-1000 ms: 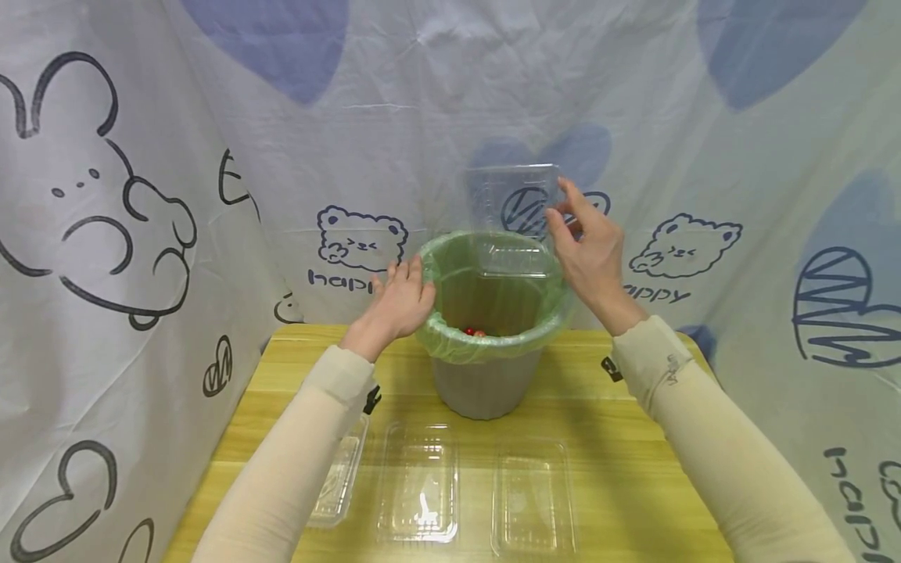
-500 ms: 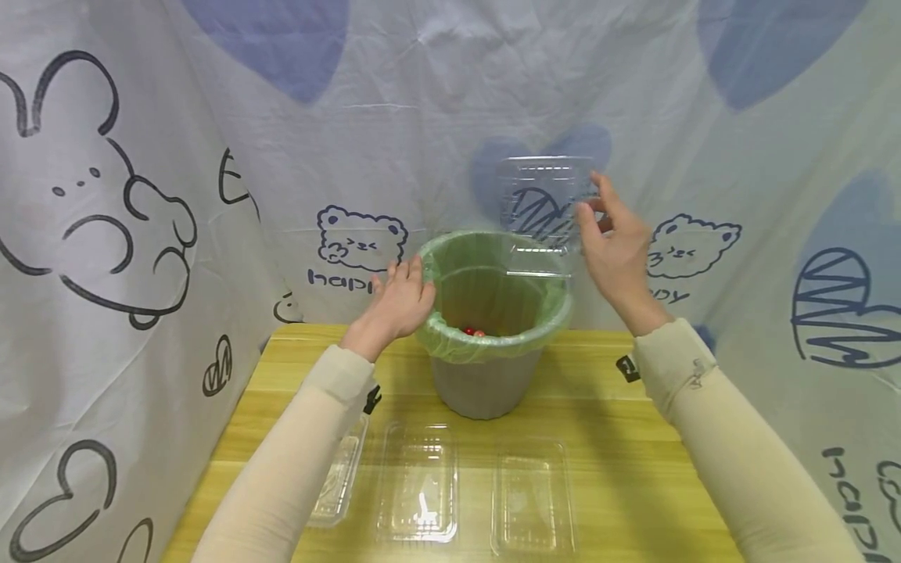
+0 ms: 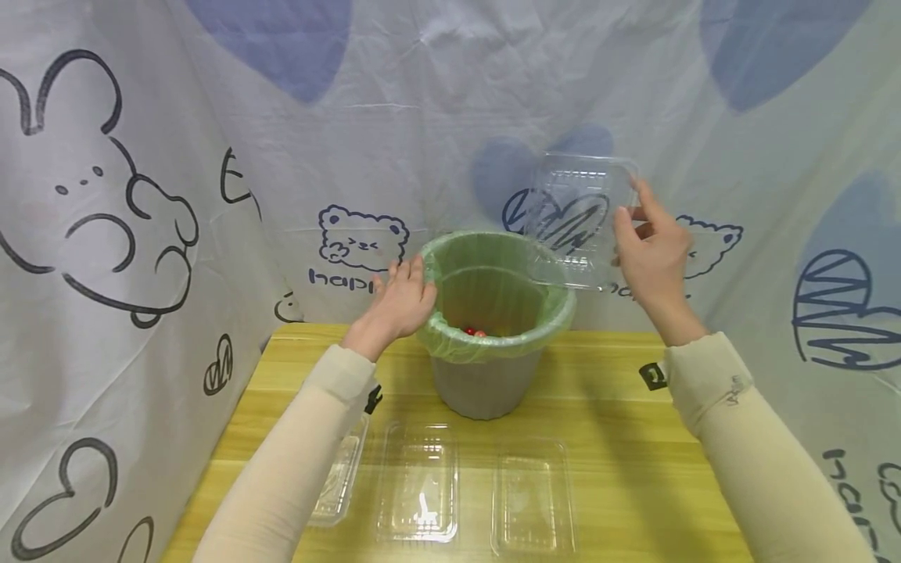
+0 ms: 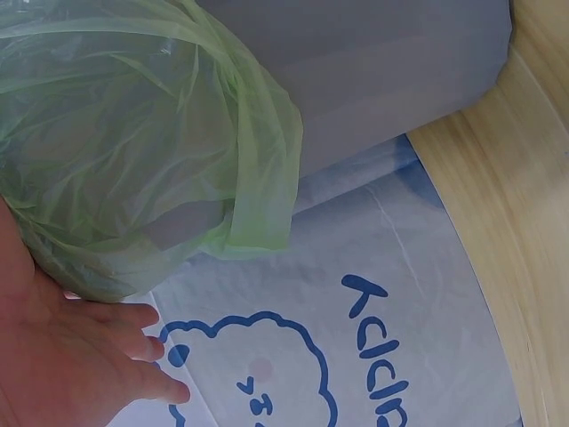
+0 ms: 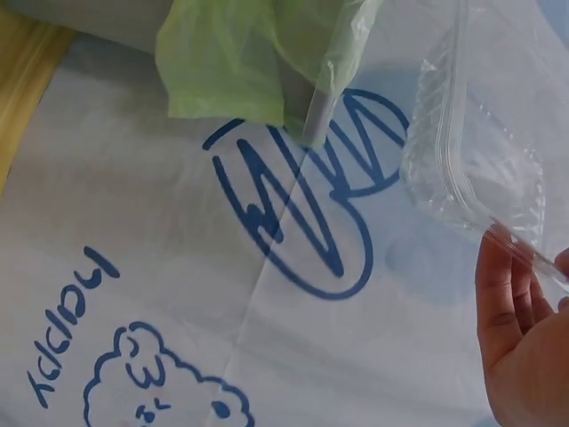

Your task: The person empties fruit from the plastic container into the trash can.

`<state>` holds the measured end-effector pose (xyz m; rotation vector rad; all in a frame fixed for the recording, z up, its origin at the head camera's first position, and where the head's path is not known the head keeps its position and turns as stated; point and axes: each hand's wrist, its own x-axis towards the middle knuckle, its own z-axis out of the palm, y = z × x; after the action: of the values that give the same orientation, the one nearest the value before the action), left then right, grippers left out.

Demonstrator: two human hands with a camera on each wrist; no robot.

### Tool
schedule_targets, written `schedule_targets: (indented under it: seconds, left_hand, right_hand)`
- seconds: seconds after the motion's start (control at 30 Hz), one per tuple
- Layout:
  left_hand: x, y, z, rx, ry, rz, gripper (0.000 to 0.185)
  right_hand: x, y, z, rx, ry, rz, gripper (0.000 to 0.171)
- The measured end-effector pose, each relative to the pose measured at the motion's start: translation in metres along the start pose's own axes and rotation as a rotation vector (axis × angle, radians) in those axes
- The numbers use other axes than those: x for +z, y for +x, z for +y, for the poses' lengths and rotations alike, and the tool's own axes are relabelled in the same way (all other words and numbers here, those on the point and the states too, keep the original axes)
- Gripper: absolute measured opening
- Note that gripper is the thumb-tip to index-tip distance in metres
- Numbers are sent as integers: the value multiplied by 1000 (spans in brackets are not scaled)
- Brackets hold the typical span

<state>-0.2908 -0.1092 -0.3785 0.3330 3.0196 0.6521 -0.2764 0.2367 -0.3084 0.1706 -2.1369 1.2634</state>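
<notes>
My right hand pinches the edge of a clear plastic food container, raised above the right side of a grey bin. The container stands upright, overlapping the bin's rim in the head view; its ridged wall shows in the right wrist view. A thin green bag lines the bin and folds over its rim. Against the bin's left rim rests my left hand, its fingers extended; in the left wrist view the fingers lie beside the bag. Small red round things are visible inside the bin.
Two clear plastic pieces lie on the wooden table in front of the bin. Another clear container is partly behind the left sleeve. A printed white cloth hangs around the table.
My right hand has moved rightward with the clear container, from over the bin's opening toward its right rim. The container has tilted slightly. My left hand has stayed at the rim.
</notes>
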Motion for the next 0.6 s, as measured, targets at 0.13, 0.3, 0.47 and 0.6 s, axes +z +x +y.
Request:
schedule_targets:
  seconds: [0.13,0.3,0.47,0.6]
  left_hand:
    - [0,0,0,-1,-4,-1,70]
    - [1,0,-1,-1,-4,6,70]
    - [0,-1,-1,-3,-2,-1,71]
    - [-1,0,1,-14,39,-22,72]
  right_hand:
    - [-12,-5,6,56,13,-3,49]
    - [-24,-5,15,104,-21,0,51]
    - [-34,-6,21,155,-13,9,52]
    - [-41,-12,26,181,-17,0,51]
